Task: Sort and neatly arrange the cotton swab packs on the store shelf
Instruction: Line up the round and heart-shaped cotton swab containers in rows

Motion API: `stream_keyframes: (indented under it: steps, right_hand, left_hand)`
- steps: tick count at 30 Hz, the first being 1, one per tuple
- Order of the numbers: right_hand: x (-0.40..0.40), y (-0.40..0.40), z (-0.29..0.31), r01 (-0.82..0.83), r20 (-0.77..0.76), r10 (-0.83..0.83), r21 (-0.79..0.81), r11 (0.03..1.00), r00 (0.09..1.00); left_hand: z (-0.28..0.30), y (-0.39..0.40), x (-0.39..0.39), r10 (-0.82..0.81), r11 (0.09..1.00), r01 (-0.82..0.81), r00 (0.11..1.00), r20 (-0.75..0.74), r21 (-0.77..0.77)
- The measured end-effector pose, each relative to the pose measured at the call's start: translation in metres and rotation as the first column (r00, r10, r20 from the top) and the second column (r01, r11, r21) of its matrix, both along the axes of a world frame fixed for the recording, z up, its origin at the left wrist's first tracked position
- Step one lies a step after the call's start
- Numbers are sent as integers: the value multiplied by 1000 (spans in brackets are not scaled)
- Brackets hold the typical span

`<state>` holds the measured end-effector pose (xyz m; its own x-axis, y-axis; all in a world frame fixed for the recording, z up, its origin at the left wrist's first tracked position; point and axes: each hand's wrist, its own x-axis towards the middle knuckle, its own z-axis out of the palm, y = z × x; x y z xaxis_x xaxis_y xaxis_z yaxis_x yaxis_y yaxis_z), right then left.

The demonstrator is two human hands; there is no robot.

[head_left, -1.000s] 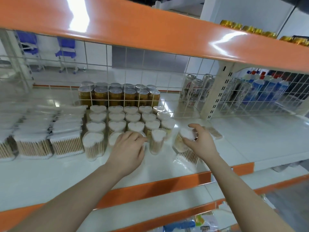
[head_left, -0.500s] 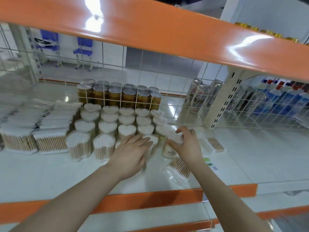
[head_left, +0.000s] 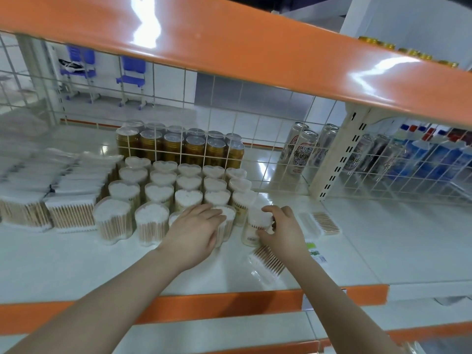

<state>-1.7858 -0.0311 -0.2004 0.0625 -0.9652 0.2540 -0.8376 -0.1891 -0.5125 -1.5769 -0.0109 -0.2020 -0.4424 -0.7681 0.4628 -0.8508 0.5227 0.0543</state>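
Gripping clear heart-shaped swab tub (head_left: 256, 227) w/ right hand (head_left: 283, 232); left hand (head_left: 195, 231) flat.

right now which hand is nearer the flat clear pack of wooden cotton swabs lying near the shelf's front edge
Right. The right hand sits just above that flat clear pack of wooden cotton swabs; the left hand is farther left, on the heart-shaped tubs.

Bright overhead light; white glare streaks on glossy orange upper shelf edge (head_left: 229, 47). Edges bowed, left side blurred.
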Motion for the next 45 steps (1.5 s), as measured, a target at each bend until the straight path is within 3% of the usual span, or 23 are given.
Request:
stream_keyframes:
  steps: [10,23,37,45]
  right_hand:
    - [9,6,-1,-22,-8,21,-33,999,1000]
    - [19,5,4,-5,-223,-14,-83,997,975]
    - [-1,14,2,-8,-90,-1,-97,995,996]
    - [-31,25,-8,-30,-106,29,-13,999,994]
  left_hand:
    - [0,4,-3,24,999,-25,999,-23,-43]
    - [-5,4,-7,71,997,-71,997,-32,-10]
    - [3,12,-14,93,992,-101,991,-97,-78]
    - [-3,24,-33,27,996,-35,995,-101,-78]
